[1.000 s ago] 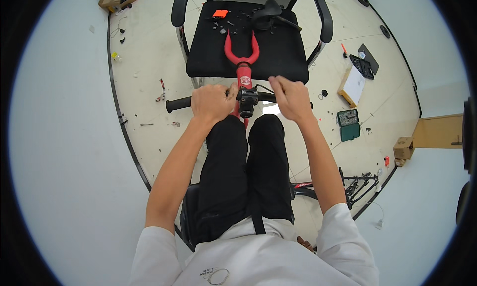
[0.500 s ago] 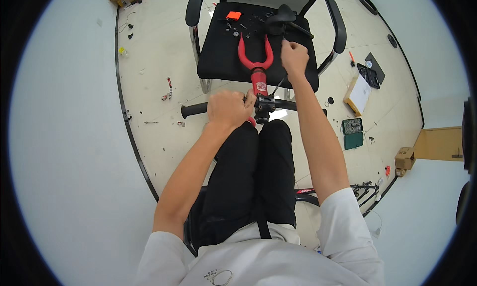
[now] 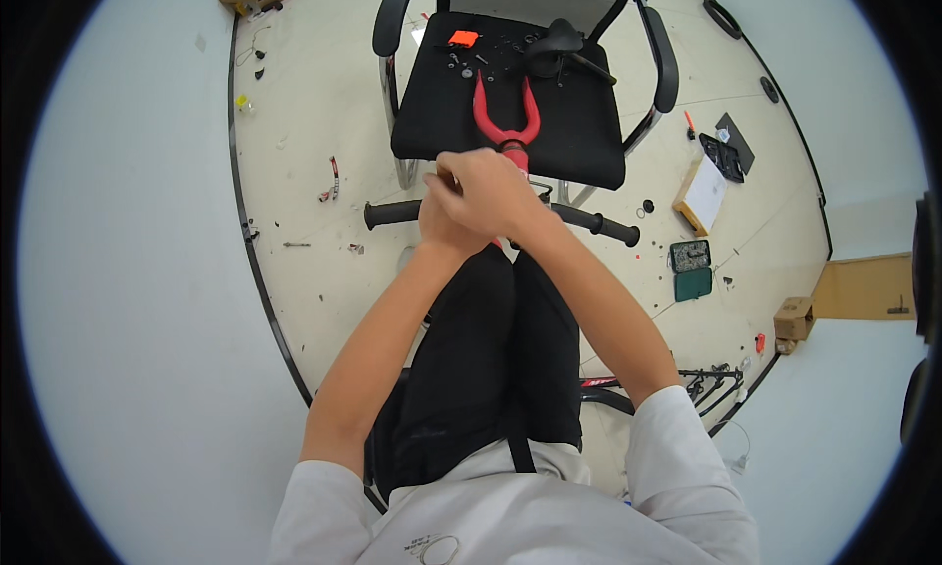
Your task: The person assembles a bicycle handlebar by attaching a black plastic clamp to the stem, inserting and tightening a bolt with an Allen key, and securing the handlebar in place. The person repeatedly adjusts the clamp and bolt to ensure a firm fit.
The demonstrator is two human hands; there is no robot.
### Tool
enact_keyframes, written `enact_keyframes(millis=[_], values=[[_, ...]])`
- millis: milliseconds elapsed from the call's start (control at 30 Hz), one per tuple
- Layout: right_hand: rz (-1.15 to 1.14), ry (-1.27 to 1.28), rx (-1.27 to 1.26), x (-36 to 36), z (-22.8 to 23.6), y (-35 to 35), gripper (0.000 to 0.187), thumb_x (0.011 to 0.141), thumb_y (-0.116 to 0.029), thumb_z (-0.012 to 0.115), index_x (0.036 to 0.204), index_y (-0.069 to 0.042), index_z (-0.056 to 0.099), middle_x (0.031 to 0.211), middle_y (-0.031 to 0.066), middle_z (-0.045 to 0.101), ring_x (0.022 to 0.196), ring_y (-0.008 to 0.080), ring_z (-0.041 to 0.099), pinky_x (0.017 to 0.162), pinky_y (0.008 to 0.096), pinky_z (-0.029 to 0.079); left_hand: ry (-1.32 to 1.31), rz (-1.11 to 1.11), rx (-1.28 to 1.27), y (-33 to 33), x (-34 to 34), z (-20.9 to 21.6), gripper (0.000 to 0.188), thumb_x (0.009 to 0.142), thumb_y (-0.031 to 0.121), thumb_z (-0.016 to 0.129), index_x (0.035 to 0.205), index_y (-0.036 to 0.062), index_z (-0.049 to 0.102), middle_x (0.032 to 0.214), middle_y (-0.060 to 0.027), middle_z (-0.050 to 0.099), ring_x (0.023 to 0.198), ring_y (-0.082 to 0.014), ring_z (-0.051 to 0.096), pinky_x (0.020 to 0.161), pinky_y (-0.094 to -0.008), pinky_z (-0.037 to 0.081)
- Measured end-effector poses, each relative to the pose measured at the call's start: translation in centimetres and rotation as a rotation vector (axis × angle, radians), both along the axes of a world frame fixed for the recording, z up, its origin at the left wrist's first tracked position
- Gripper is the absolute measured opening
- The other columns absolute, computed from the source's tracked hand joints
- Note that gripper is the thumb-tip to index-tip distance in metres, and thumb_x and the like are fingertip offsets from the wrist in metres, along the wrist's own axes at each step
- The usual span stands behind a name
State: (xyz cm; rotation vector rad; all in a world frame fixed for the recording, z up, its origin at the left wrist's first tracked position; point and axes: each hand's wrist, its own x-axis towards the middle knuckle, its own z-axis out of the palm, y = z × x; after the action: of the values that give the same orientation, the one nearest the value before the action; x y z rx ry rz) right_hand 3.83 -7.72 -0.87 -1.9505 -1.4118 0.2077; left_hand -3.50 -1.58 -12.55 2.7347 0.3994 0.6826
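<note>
A black handlebar (image 3: 392, 214) with rubber grips lies crosswise above my knees, joined to a red bicycle fork (image 3: 518, 133). The fork's legs rest on a black chair seat. My left hand (image 3: 442, 221) is at the bar's left side, apparently around it, its fingers mostly covered. Over it lies my right hand (image 3: 486, 187), its fingers curled; what they hold, if anything, is hidden. My right hand also covers most of the stem clamp. A black bicycle saddle (image 3: 554, 40) on its post sits on the seat beside the fork.
The chair seat (image 3: 579, 153) also bears small bolts and an orange item (image 3: 463, 39). On the floor to the right lie a green tool case (image 3: 693, 284), a white-topped box (image 3: 703, 197) and a black case (image 3: 722, 157). A bicycle frame (image 3: 608, 396) lies beside my right leg.
My right hand has come down and left from beside the saddle, where it held a thin metal rod, to lie over my left hand. The bar's right grip is now uncovered.
</note>
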Motion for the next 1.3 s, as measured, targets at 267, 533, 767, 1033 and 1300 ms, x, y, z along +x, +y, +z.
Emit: enact_keyframes(millis=[267, 533, 767, 1033, 1300], values=[[0.01, -0.14, 0.242, -1.7, -1.3, -3.4, 0.016, 0.082, -0.011, 0.069, 0.09, -0.001, 0.059, 0.085, 0.0113, 0.061, 0.067, 0.0302, 0.065, 0.06, 0.0399, 0.05, -0.025, -0.236, 0.118, 0.8, -2.3, 5.0, 0.016, 0.083, 0.022, 0.065, 0.093, 0.0089, 0.065, 0.089, -0.0081, 0.069, 0.091, -0.0293, 0.068, 0.072, -0.0411, 0.052], [0.142, -0.351, 0.264, -5.5, -2.7, -5.2, 0.016, 0.078, -0.013, 0.075, 0.077, -0.009, 0.059, 0.063, 0.0059, 0.055, 0.056, 0.0262, 0.056, 0.057, 0.0372, 0.045, 0.343, -0.087, 0.068, 7.4, -5.7, 5.5, 0.046, 0.085, 0.049, 0.07, 0.079, 0.0048, 0.06, 0.07, -0.0136, 0.063, 0.068, -0.0351, 0.065, 0.06, -0.0431, 0.05], [-0.335, -0.219, 0.328, 1.1, -2.4, -15.3, 0.016, 0.08, -0.008, 0.074, 0.07, -0.006, 0.061, 0.062, 0.0075, 0.06, 0.055, 0.0241, 0.059, 0.056, 0.035, 0.047, 0.336, -0.1, 0.014, 6.3, -4.8, 6.1, 0.062, 0.081, 0.065, 0.069, 0.077, 0.004, 0.061, 0.067, -0.0149, 0.062, 0.065, -0.0368, 0.063, 0.062, -0.0451, 0.049], [-0.527, 0.294, 0.194, 3.0, -1.0, -13.3, 0.021, 0.089, -0.017, 0.069, 0.092, 0.003, 0.073, 0.079, 0.0125, 0.073, 0.066, 0.0161, 0.067, 0.063, 0.0286, 0.05, 0.097, -0.144, -0.082, 5.6, -5.5, 7.2, 0.046, 0.088, 0.047, 0.071, 0.09, 0.0011, 0.065, 0.083, -0.0143, 0.065, 0.081, -0.0328, 0.062, 0.072, -0.0423, 0.048], [-0.54, 0.83, 0.09, 4.4, -1.7, -9.6, 0.032, 0.093, -0.025, 0.067, 0.091, 0.006, 0.074, 0.076, 0.0069, 0.072, 0.059, 0.0085, 0.057, 0.061, 0.0252, 0.046, -0.119, -0.333, -0.295, 0.0, 1.4, 9.0, 0.018, 0.085, 0.016, 0.074, 0.091, -0.0004, 0.068, 0.083, -0.0142, 0.066, 0.08, -0.0329, 0.061, 0.072, -0.0424, 0.048]])
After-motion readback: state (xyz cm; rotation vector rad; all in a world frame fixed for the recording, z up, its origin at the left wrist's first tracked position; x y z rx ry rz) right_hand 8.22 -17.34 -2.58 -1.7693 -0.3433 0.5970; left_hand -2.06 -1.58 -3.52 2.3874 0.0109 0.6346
